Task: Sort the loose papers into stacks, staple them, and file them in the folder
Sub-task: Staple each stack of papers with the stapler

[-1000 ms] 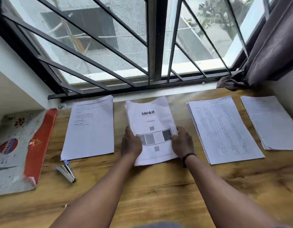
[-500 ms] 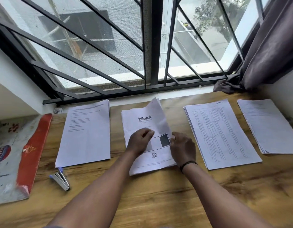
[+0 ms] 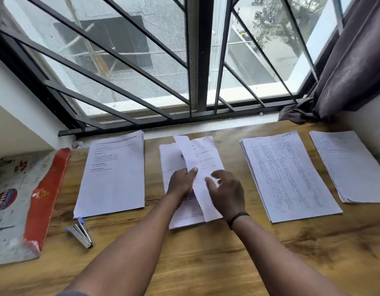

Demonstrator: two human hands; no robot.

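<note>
Papers in the middle stack are lying at the table's twelve o'clock, and my left hand is pinching one loose sheet tilted above them while my right hand is hovering over it, fingers relaxed, gripping nothing. Stapler is sitting at eight o'clock near the left stack, the folder lying beyond at nine, two more stacks resting at two o'clock.

Four paper stacks lie in a row before the window; stapler and folder at left.
</note>
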